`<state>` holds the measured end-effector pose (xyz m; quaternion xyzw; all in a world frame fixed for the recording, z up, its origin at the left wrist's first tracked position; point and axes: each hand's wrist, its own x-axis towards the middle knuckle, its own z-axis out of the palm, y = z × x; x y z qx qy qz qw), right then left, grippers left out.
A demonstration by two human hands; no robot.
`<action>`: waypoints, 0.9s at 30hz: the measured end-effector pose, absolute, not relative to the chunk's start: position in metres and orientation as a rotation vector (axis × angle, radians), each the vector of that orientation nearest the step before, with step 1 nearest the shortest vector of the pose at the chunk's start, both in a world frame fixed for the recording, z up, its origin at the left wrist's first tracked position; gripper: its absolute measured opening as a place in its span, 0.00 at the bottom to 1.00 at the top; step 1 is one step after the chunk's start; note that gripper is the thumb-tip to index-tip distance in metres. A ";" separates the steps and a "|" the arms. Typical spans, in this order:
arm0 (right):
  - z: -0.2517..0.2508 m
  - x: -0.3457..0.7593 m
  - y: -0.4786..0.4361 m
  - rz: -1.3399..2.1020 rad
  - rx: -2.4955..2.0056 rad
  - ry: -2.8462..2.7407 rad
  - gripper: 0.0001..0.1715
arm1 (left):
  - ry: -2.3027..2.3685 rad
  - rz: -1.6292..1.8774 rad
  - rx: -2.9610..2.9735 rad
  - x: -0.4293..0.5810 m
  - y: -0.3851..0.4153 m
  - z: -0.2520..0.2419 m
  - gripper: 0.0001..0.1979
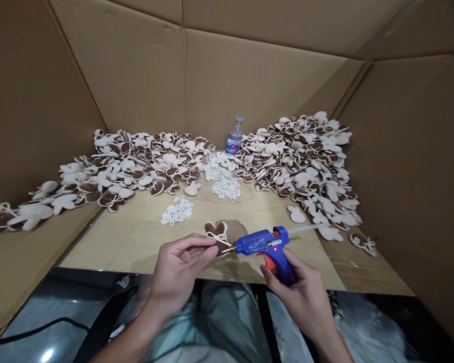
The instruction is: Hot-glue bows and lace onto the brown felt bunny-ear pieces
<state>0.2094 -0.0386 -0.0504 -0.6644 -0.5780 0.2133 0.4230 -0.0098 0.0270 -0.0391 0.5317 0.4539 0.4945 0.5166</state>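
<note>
My left hand [185, 262] pinches a small brown felt bunny [216, 232] with a cream string bow, held just above the front of the table. In my right hand [298, 282] is a blue hot glue gun [263, 243] with an orange trigger and a lit red light. Its metal nozzle points left, at the lower part of the bunny beside my left fingertips; whether it touches cannot be made out. A clear glue stick [308, 228] juts from the gun's back. Behind the bunny, a brownish round patch [235, 231] lies on the table.
Piles of white and brown felt bunnies fill the back left [136, 161] and back right [302, 156]. Small white cut pieces lie in a large heap [223, 179] and a smaller heap [177, 210]. A water bottle [234, 138] stands behind. Cardboard walls [268, 80] enclose the table.
</note>
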 end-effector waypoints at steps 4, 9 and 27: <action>-0.050 0.211 -0.038 0.492 -1.679 -1.482 0.14 | 1.076 1.200 1.246 -0.011 0.025 -0.042 0.07; -0.044 0.211 -0.039 0.377 -1.636 -1.540 0.12 | 1.023 1.205 1.168 -0.011 0.023 -0.040 0.05; -0.046 0.211 -0.043 0.316 -1.623 -1.527 0.11 | 0.965 1.221 1.095 -0.012 0.022 -0.043 0.06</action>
